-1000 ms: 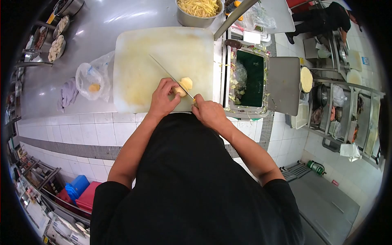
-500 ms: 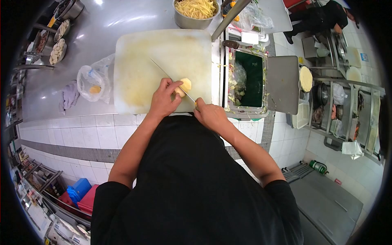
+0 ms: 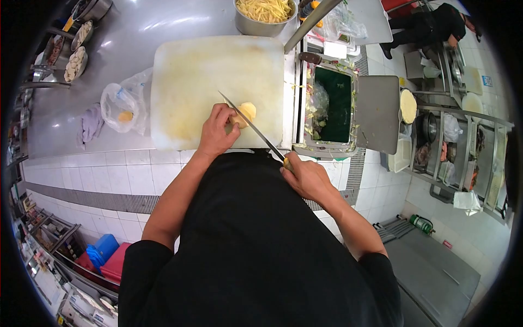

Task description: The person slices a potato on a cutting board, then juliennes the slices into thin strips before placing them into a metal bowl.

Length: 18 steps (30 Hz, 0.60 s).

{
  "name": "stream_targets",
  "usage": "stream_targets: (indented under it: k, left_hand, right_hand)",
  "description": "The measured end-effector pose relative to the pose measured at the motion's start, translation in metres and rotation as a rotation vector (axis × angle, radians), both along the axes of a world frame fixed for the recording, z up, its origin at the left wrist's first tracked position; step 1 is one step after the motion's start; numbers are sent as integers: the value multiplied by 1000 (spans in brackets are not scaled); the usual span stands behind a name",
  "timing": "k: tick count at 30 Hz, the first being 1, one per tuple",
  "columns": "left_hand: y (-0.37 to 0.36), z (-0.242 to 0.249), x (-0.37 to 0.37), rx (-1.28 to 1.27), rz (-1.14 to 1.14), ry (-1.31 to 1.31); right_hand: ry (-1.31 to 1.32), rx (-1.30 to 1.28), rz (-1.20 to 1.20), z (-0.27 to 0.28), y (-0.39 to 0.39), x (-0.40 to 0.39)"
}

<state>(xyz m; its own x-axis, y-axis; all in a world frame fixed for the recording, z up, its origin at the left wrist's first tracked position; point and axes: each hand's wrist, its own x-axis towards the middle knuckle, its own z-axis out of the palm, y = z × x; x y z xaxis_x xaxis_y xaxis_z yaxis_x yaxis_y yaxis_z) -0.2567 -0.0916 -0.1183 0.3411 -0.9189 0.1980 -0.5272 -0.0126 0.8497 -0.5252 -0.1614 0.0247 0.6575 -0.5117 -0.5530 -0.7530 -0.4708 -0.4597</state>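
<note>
My left hand [image 3: 218,131] is closed on a peeled potato [image 3: 239,119], its fingertips pressing the piece on the white cutting board [image 3: 185,71]. Cut slices [image 3: 248,110] lean against the potato's far right side. In my right hand [image 3: 309,177], low beside the board's near right corner, is the yellow handle of a kitchen knife [image 3: 256,131]. Its long blade slants up and left across the potato, with the tip past my left fingers over the board.
A metal pot of potato strips [image 3: 266,10] stands behind the board. Left of it lie a plastic bag [image 3: 121,109] with a yellowish piece inside and a purple cloth [image 3: 92,122]. An open green bin [image 3: 333,109] stands right; a person [image 3: 436,24] is farther off.
My right hand has drawn the knife back toward me and to the right, so its tip now lies nearer the potato. My left hand stays on the potato, fingers more tucked in.
</note>
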Motion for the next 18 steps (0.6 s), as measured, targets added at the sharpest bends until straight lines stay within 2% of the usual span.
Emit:
stream_targets:
  k: [8,11,15,18]
  left_hand:
    - [1,2,1,23,-2,-21]
    - [1,4,1,23,-8,-13]
    - [2,5,-1,40,-3,17]
    - [2,5,2,47,-1,27]
  right_hand:
    - [68,19,20,14,2,-7]
    - [55,12,9,-8,0,9]
    - [-78,-71,6,-66,-8,46]
    - [-79,-94,5,-72,-9,59]
